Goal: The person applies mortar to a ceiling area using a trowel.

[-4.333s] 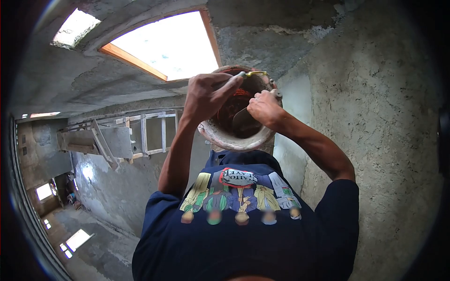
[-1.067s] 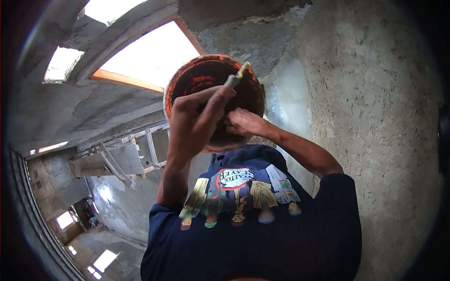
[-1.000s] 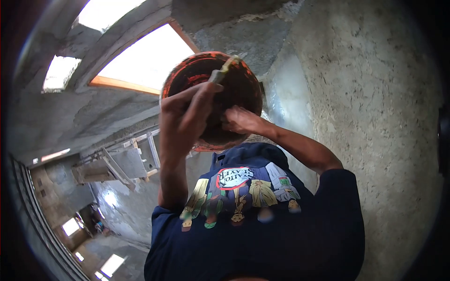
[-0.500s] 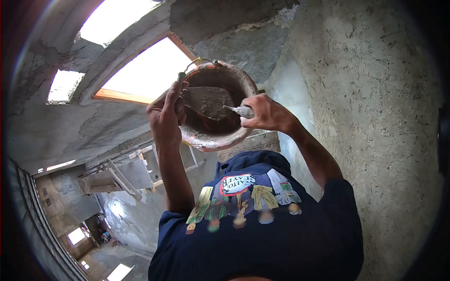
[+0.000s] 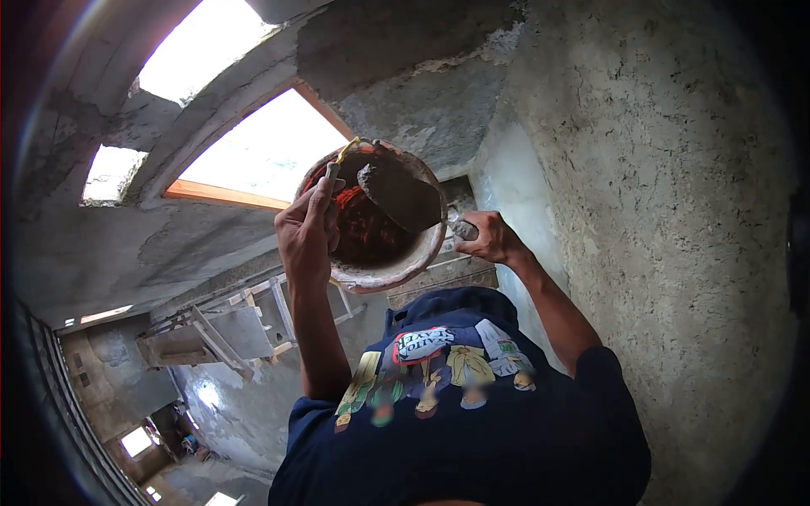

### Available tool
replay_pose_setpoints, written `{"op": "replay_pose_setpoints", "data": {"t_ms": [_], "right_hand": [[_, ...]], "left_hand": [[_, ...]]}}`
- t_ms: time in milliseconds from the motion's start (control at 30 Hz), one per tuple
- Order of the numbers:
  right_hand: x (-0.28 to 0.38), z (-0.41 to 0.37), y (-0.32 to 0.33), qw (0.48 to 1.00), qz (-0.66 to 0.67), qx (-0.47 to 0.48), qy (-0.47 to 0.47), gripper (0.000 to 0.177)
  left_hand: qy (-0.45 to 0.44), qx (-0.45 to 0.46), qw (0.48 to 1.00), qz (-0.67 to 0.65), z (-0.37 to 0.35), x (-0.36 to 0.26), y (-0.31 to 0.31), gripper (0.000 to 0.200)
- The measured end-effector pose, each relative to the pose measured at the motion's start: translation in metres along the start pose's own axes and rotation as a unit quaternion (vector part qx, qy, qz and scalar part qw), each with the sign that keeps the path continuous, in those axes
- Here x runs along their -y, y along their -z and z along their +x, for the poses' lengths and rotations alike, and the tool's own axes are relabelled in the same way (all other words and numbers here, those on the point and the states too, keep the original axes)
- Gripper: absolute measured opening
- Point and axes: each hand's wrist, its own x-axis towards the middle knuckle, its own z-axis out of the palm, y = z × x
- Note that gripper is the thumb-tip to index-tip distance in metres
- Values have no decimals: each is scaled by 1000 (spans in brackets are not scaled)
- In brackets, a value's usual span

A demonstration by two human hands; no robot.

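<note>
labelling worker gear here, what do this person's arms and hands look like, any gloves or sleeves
No gloves: the left hand and right hand are bare, with no watch or ring visible. Both forearms are bare too. Short dark navy sleeves of a T-shirt cover only the upper arms; its chest carries a colourful cartoon print.

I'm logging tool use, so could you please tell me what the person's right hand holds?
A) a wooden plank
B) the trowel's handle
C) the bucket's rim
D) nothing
B: the right hand grips the trowel by its handle, with the blade inside the bucket, whose rim the left hand holds.
</note>
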Motion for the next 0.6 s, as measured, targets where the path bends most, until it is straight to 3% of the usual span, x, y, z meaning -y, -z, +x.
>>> {"op": "replay_pose_setpoints", "data": {"t_ms": [133, 467, 600], "right_hand": [[-2, -4, -4, 1000, 5, -5, 15, 43], [-7, -7, -6, 995, 34, -5, -96, 43], [-28, -12, 12, 963, 239, -70, -100, 39]], "left_hand": [[-7, -5, 1000, 4, 4, 3, 7, 26], [-7, -39, 998, 46, 13, 11, 17, 26], [-3, -28, 998, 51, 18, 17, 23, 26]]}}
